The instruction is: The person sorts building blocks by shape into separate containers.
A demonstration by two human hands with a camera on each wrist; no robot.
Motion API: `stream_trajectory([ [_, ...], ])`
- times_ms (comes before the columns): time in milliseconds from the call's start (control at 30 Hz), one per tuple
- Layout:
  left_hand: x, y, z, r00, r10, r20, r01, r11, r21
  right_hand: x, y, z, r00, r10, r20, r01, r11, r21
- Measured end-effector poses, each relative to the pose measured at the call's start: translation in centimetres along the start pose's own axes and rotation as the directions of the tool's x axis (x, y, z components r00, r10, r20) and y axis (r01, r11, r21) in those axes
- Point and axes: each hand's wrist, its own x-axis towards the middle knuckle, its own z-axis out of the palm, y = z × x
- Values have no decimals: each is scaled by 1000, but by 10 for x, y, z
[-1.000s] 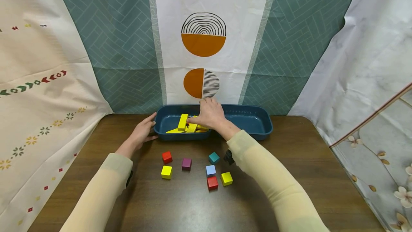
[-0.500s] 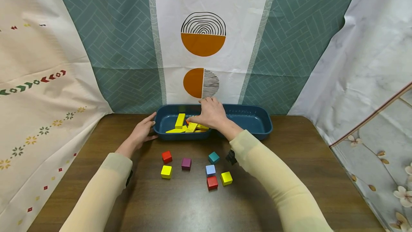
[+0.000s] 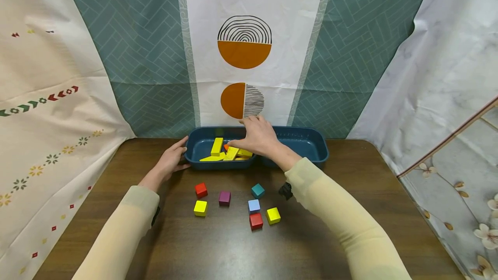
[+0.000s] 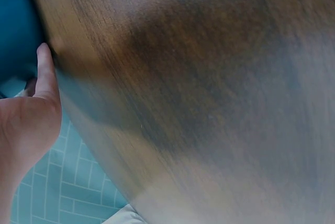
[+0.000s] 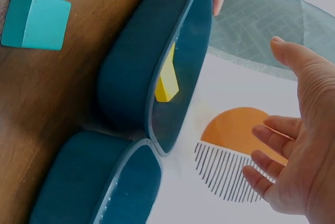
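Two dark blue bins stand side by side at the back of the table in the head view. The left bin (image 3: pixel 212 165) holds several yellow blocks (image 3: pixel 217 146) and a partly hidden orange piece (image 3: pixel 226 147). My left hand (image 3: pixel 170 159) rests against that bin's left end, its thumb extended along the outside in the left wrist view. Above the gap between the bins, my right hand (image 3: pixel 260 137) hovers with fingers spread. In the right wrist view the right hand (image 5: pixel 298 135) holds nothing, apart from the bin rims, and one yellow block (image 5: pixel 167 81) shows inside the left bin.
Several cubes lie on the table in front: red (image 3: pixel 201 190), yellow (image 3: pixel 200 208), purple (image 3: pixel 224 198), teal (image 3: pixel 258 191), light blue (image 3: pixel 254 206), another red (image 3: pixel 256 221) and another yellow (image 3: pixel 273 215). The right bin (image 3: pixel 323 157) sits beside the left one. A patterned curtain (image 3: pixel 155 55) hangs behind.
My right hand has moved slightly right, away from the yellow block near its thumb. That block has settled a little to the left. My left hand stays at the bin's end.
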Motion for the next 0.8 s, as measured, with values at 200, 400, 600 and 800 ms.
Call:
stream_trajectory([
  [200, 1, 0, 1, 1000, -5, -2, 5, 1000, -5, -9, 5, -11, 1000, -11, 0, 11, 999, 46],
  [400, 0, 0, 0, 1000, -2, -1, 2, 1000, -6, -18, 10, -21, 999, -35, -20, 36, 998, 51],
  [600, 0, 0, 1, 1000, -4, 2, 4, 1000, -4, -30, 15, -33, 995, -73, -61, 79, 993, 84],
  [800, 0, 1, 1, 1000, -1, 0, 1, 1000, -11, -43, 20, -42, 990, -95, -107, 109, 984, 139],
])
